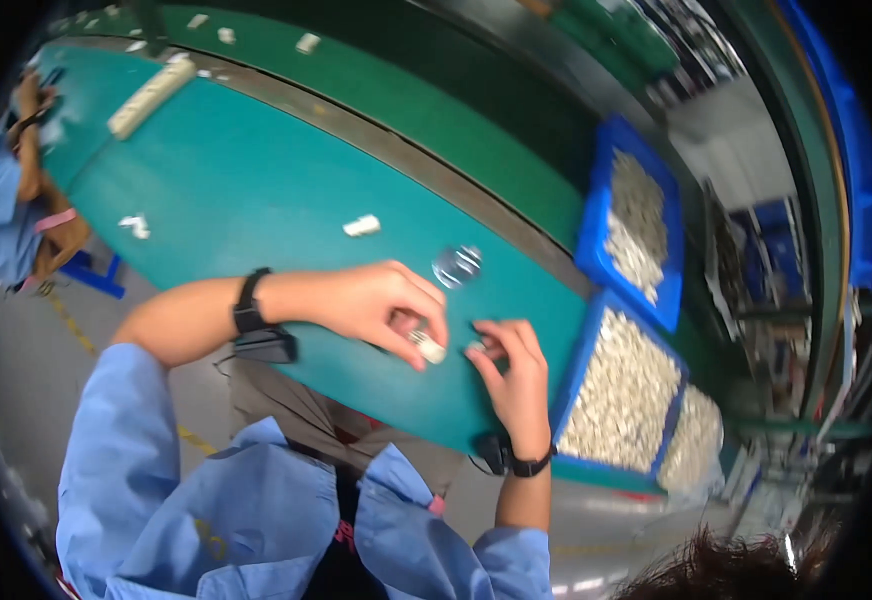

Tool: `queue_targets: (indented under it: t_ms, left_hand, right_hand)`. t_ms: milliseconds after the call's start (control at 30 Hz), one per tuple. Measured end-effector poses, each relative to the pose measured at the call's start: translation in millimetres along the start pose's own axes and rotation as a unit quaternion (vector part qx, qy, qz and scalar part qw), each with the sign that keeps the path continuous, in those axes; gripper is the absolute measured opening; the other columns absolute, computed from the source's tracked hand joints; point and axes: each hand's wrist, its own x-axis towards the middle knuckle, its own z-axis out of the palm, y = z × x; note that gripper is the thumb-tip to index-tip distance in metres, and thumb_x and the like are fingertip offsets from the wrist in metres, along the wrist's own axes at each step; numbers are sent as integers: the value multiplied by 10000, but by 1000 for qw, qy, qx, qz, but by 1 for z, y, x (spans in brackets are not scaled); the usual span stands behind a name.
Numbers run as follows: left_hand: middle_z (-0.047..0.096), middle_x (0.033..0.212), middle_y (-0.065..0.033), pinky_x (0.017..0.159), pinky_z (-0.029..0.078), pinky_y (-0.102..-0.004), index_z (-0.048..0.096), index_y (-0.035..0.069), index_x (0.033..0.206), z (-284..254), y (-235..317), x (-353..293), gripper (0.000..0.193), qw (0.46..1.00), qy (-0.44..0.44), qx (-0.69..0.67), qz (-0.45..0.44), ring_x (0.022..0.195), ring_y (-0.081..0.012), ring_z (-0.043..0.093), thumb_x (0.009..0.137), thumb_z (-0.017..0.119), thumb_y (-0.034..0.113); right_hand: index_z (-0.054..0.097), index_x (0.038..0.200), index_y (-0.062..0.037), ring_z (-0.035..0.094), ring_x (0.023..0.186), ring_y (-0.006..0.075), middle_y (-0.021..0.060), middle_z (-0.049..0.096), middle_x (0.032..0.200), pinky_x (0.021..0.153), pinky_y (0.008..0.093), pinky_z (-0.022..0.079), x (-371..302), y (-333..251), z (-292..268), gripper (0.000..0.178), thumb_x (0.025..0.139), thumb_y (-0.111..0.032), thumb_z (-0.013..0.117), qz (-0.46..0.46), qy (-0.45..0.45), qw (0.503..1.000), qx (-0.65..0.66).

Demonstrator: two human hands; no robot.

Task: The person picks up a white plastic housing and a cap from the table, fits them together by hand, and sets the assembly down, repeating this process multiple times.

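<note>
Over the green table [246, 180], my left hand [386, 305] is closed on a small white plastic part [429, 347], pinched between thumb and fingers. Just to its right, my right hand [516, 365] pinches a tiny pale piece [477, 346], too small to name. A narrow gap separates the two hands. Farther back on the table lies another white plastic part [362, 226], and beside it a clear round plastic object [457, 266]. Both wrists carry black straps with small dark boxes.
On the right stand blue bins [568, 385] full of small pale parts; another blue bin [588, 240] is behind. Beyond the metal rail runs a green belt [256, 45] with scattered white pieces. A power strip [153, 96] lies far left, near a person in a blue sleeve [1, 235].
</note>
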Motion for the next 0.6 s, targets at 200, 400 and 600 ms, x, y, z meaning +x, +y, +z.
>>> queue_targets:
  t_ms: [200, 400, 600]
  left_hand:
    - [697, 940, -40, 634, 499, -266, 779, 46, 1049, 0, -17, 15, 285, 999, 10, -26, -24, 667, -105, 577, 804, 907, 119]
    - [684, 911, -33, 623, 479, -257, 778, 43, 1038, 2, -16, 7, 278, 997, 75, 0, -25, 665, -97, 561, 797, 905, 95]
    - [640, 846, -13, 555, 439, -270, 778, 84, 1030, 10, -22, 8, 283, 992, 125, 12, -11, 616, -106, 512, 796, 912, 170]
  right_hand:
    - [720, 1150, -4, 674, 795, 164, 96, 678, 984, 724, 295, 561, 8, 26, -7, 328, 838, 43, 811, 11, -34, 999, -11]
    - [703, 1137, 41, 710, 830, 149, 99, 714, 1005, 737, 273, 596, 18, 3, -4, 221, 922, 55, 750, 107, -50, 963, 243]
    - [706, 1153, 90, 736, 944, 187, 136, 721, 1088, 789, 295, 633, 29, -11, -8, 190, 964, 84, 694, 74, -47, 907, 412]
